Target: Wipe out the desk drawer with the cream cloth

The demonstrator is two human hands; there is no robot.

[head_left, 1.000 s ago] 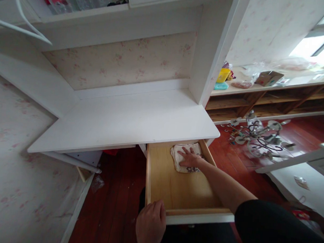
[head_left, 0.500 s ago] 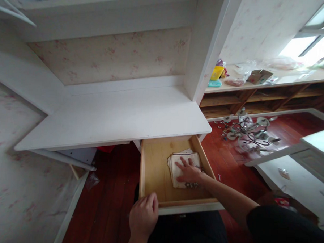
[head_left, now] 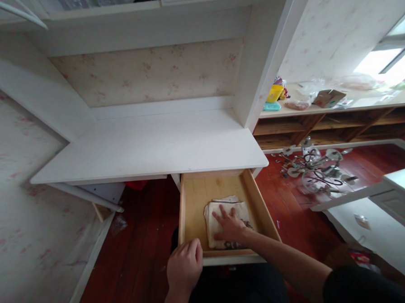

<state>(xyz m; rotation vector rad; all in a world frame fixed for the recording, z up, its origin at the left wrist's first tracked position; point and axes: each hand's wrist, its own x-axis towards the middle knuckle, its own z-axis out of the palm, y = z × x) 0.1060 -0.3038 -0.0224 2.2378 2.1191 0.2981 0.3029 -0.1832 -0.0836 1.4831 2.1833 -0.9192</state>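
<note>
Right hand [head_left: 230, 226] palm down on a folded cloth [head_left: 243, 211]; fingers spread wide and nearly straight, grip open, with light fabric beneath rather than clasped. Cloth cream, soft-edged and roughly square, folded in stacked layers at left, with a thin dark band near the far edge and dark printed figures along the near one. Lies inside the pulled-out drawer [head_left: 194, 214], in the front half and right of centre, close to the front wall; cannot tell whether touching it.

Left hand [head_left: 185, 263] at the drawer's front left corner, knuckles uppermost; grip closed over the rim, fingers curled around the wooden edge, undersides hidden. Drawer of pale, smooth, faintly grained wood, box-shaped and shallow, faced in white at the front.

Above the drawer, a white worktop [head_left: 165, 145], flat and matt, with a rounded front corner at right. Behind, wallpaper [head_left: 152, 72] with a small pinkish floral print, framed by white panels. Below, floorboards [head_left: 129, 260], dark red and glossy. At right, a light fitting [head_left: 323, 169] with curved dark arms and pale, disc-like parts; beyond, low shelving [head_left: 310, 125] of brown wood, bearing a yellow container [head_left: 274, 93], a brown box [head_left: 329, 98] and crumpled clear plastic [head_left: 311, 88].
</note>
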